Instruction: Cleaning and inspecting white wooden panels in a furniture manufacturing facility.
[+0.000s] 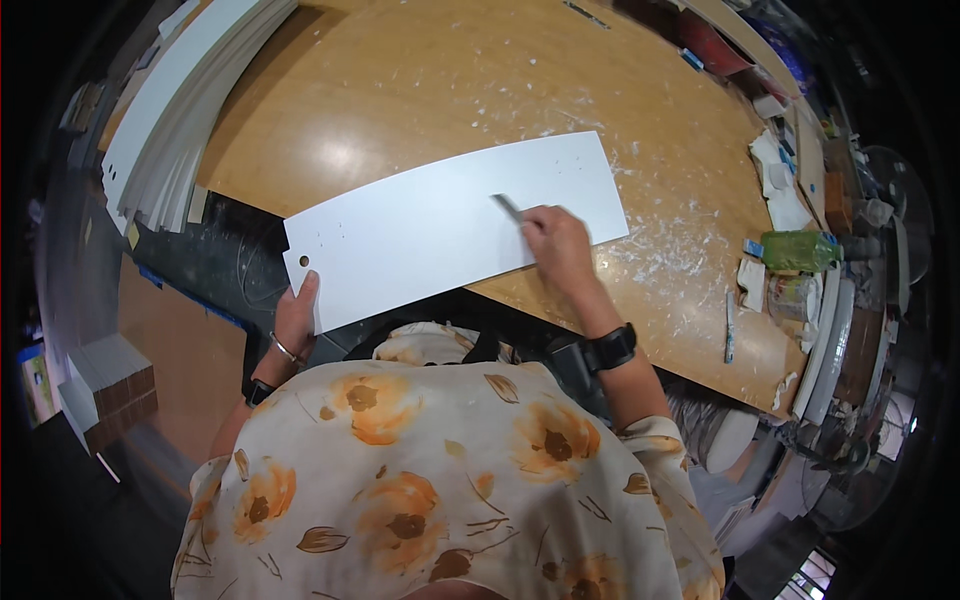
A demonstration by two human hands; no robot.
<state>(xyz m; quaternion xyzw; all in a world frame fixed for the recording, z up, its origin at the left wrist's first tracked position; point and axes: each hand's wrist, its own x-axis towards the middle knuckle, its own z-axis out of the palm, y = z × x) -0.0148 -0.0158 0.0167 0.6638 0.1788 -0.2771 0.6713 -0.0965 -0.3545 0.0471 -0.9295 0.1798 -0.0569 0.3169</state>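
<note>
One white panel [450, 225], one scraper [507, 208], one green bottle [798, 251], two hands.

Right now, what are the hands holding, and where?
Left hand grips the white panel at its left end. Right hand holds a small metal blade by its handle end, tip on the panel.

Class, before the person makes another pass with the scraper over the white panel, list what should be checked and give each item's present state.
1. Left hand steadies the white panel at its near left corner: ok.
2. Right hand has a grip on the scraper, blade on the panel face: ok.
3. Panel fully supported by the wooden table: not ok, its left end overhangs the edge.
4. Blade edge clean: cannot tell, too small to see.
5. Stack of white panels lies apart from the working panel: ok.
6. Green bottle and rags lie apart from the panel, at the table's right end: ok.
</note>
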